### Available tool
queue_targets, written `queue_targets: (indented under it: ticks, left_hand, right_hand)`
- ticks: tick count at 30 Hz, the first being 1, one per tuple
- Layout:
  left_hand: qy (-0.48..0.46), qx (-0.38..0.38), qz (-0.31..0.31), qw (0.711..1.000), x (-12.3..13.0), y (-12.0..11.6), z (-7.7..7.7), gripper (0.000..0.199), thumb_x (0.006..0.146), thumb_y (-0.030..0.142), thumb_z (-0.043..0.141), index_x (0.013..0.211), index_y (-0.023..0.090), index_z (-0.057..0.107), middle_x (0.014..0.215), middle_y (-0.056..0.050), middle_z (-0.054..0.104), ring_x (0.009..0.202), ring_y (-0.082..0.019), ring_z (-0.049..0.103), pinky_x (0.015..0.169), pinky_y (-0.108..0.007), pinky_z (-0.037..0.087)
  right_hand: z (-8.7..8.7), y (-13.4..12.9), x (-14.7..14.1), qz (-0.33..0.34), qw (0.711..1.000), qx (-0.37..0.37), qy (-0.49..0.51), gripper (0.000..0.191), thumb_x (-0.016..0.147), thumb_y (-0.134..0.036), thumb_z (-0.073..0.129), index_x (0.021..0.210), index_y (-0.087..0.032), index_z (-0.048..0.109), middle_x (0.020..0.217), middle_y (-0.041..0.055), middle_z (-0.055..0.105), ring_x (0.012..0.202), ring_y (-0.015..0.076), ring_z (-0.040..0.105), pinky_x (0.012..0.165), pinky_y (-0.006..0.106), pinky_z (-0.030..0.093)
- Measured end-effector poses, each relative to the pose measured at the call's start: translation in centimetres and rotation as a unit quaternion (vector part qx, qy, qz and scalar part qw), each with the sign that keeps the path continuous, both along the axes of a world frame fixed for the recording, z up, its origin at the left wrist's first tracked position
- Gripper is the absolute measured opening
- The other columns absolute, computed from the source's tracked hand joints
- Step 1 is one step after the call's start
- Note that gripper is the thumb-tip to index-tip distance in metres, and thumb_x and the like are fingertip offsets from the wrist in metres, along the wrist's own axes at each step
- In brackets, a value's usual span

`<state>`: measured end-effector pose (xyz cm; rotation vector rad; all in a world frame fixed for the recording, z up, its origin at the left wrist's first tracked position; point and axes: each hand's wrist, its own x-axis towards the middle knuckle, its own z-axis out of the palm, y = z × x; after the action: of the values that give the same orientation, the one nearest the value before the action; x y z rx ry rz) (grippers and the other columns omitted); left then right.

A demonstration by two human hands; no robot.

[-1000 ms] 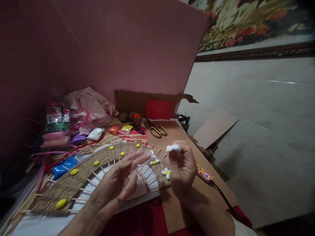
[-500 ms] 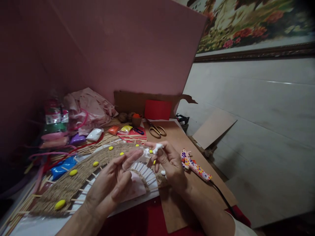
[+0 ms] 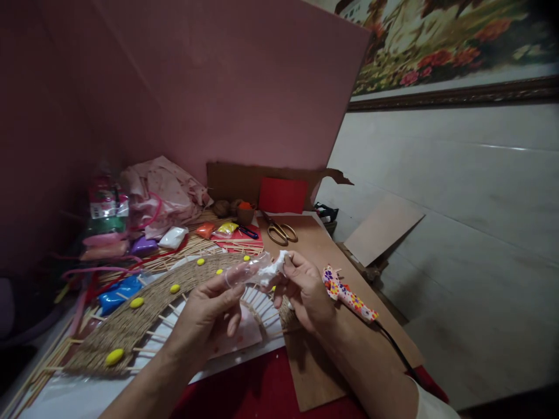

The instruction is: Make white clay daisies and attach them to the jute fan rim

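A lump of soft white clay (image 3: 271, 270), with a clear plastic wrapper (image 3: 244, 270) around part of it, is held up between my hands. My right hand (image 3: 305, 288) pinches the clay's right end between thumb and fingers. The wrapper is gripped by the thumb and fingers of my left hand (image 3: 218, 305). Below both hands lies a fan-shaped piece (image 3: 152, 299) of woven twine on wooden sticks, dotted with several yellow clay ovals (image 3: 137, 302). Part of its right side is hidden behind my right hand.
Gold-handled scissors (image 3: 282, 234) lie on the brown board (image 3: 310, 233). A flower-patterned glue gun (image 3: 347, 294) with a black cord rests to the right. Bagged clay packs (image 3: 173, 237), loose sticks and pink cloth (image 3: 163, 189) crowd the back left.
My left hand has closed on the plastic wrapper, its fingers flat before. The white clay looks more stretched out between my hands. The view has shifted slightly.
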<state>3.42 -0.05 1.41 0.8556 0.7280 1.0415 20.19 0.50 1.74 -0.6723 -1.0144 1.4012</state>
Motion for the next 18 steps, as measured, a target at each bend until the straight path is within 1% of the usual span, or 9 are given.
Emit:
queue_targets:
  ticks: [3,5,7,9,11,13,15,17,18]
  left_hand:
    - [-0.002,-0.026,0.011,1.0,0.0,0.1,0.1,0.027,0.078,0.024,0.069,0.103,0.014,0.067,0.048,0.001,0.061,0.03,-0.002,0.041,0.033,-0.011,0.026]
    - [-0.016,-0.045,0.013,0.999,-0.1,0.1,0.5,0.024,0.081,0.024,0.065,0.103,0.013,0.066,0.071,-0.006,0.072,0.028,0.001,0.037,0.031,-0.011,0.025]
    - [-0.034,-0.044,0.001,0.998,0.0,0.0,1.0,0.025,0.082,0.02,0.062,0.106,0.013,0.065,0.097,-0.013,0.072,0.027,0.004,0.035,0.029,-0.012,0.024]
    - [-0.043,-0.03,-0.017,0.999,0.1,-0.1,1.1,0.031,0.081,0.016,0.062,0.112,0.014,0.062,0.108,-0.017,0.069,0.029,0.003,0.039,0.028,-0.012,0.025]
    - [-0.035,-0.022,-0.031,0.999,0.4,-0.2,0.8,0.036,0.08,0.017,0.064,0.116,0.015,0.061,0.1,-0.015,0.072,0.031,-0.001,0.046,0.031,-0.014,0.029]
    - [-0.024,-0.024,-0.05,0.998,0.8,-0.4,0.2,0.037,0.08,0.02,0.065,0.116,0.014,0.062,0.066,-0.007,0.071,0.031,-0.005,0.048,0.034,-0.015,0.032]
    - [-0.015,-0.02,-0.077,0.997,1.1,-0.6,-0.4,0.037,0.083,0.022,0.062,0.118,0.013,0.061,0.039,0.0,0.058,0.03,-0.008,0.049,0.035,-0.014,0.029]
    - [0.002,-0.013,-0.097,0.995,1.3,-0.8,-0.6,0.035,0.084,0.024,0.059,0.118,0.014,0.061,0.037,0.001,0.057,0.029,-0.008,0.049,0.035,-0.014,0.026]
    - [0.001,-0.011,-0.094,0.995,1.3,-0.9,-0.6,0.035,0.084,0.023,0.059,0.118,0.015,0.062,0.041,-0.001,0.061,0.03,-0.008,0.05,0.035,-0.014,0.026]
  right_hand:
    - [-0.1,0.1,0.2,-0.034,0.999,-0.013,-0.04,0.029,0.085,-0.047,0.055,0.082,-0.019,0.05,0.06,-0.0019,0.057,0.043,0.0102,0.055,0.032,0.016,0.038]
    - [-0.3,0.0,0.3,-0.124,0.987,0.021,-0.103,0.027,0.087,-0.046,0.053,0.082,-0.019,0.051,0.056,-0.0041,0.053,0.04,0.0077,0.047,0.034,0.016,0.033]
    - [-0.4,-0.4,0.3,-0.241,0.949,0.095,-0.182,0.023,0.089,-0.04,0.052,0.081,-0.019,0.053,0.061,-0.0037,0.051,0.048,0.0075,0.047,0.043,0.017,0.038]
    - [-0.5,-0.9,0.1,-0.319,0.891,0.189,-0.264,0.017,0.089,-0.033,0.052,0.08,-0.019,0.055,0.074,0.0001,0.053,0.065,0.011,0.052,0.058,0.023,0.045]
    - [-0.5,-1.4,-0.2,-0.341,0.833,0.275,-0.339,0.01,0.089,-0.024,0.053,0.082,-0.019,0.057,0.084,0.0035,0.054,0.077,0.0147,0.055,0.068,0.027,0.046]
    - [-0.7,-1.8,-0.7,-0.337,0.783,0.336,-0.4,0.007,0.087,-0.018,0.053,0.087,-0.019,0.059,0.087,0.0055,0.056,0.082,0.017,0.055,0.07,0.03,0.046]
    - [-0.8,-2.0,-1.0,-0.333,0.742,0.361,-0.456,0.01,0.086,-0.016,0.052,0.092,-0.019,0.06,0.089,0.0069,0.057,0.083,0.0189,0.055,0.071,0.032,0.046]
    - [-0.7,-2.0,-1.1,-0.324,0.726,0.356,-0.49,0.009,0.087,-0.017,0.051,0.09,-0.019,0.059,0.088,0.007,0.058,0.083,0.0201,0.054,0.072,0.034,0.045]
    - [-0.6,-2.1,-1.1,-0.317,0.736,0.347,-0.487,0.009,0.088,-0.018,0.05,0.088,-0.019,0.058,0.087,0.0064,0.058,0.082,0.0199,0.054,0.072,0.034,0.044]
